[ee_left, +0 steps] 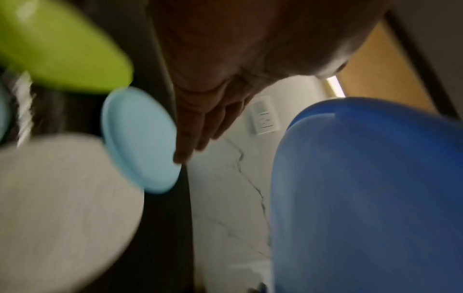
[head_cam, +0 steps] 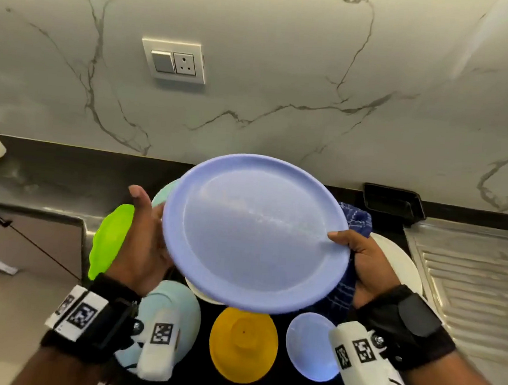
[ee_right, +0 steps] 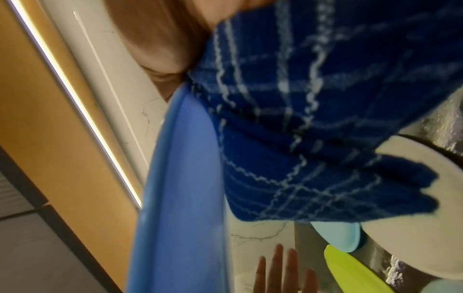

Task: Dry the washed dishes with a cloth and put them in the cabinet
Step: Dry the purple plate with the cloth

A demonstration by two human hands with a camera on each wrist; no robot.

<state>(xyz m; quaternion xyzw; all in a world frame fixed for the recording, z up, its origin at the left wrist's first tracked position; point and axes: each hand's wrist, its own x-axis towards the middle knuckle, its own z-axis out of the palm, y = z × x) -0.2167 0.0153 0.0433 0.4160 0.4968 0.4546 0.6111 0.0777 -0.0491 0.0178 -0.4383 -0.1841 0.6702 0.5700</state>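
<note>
Two hands frame the lavender plate (head_cam: pixel 255 233), which I have tilted up above the black counter (head_cam: pixel 66 171), well clear of the marble wall (head_cam: pixel 287 58) behind. My right hand (head_cam: pixel 362 261) pinches its right rim, thumb on the face, with the blue checked cloth (head_cam: pixel 355 221) bunched between my palm and the plate's back. My left hand (head_cam: pixel 142 238) is spread flat with straight fingers just beside the left rim; whether it touches I cannot tell. Below sit a yellow bowl (head_cam: pixel 242 345), a small lavender plate (head_cam: pixel 310 345), pale blue dishes (head_cam: pixel 177 304), a white plate (head_cam: pixel 399 261) and a lime green dish (head_cam: pixel 110 238), close together. Open steel drainboard (head_cam: pixel 468 276) lies to the right.
</note>
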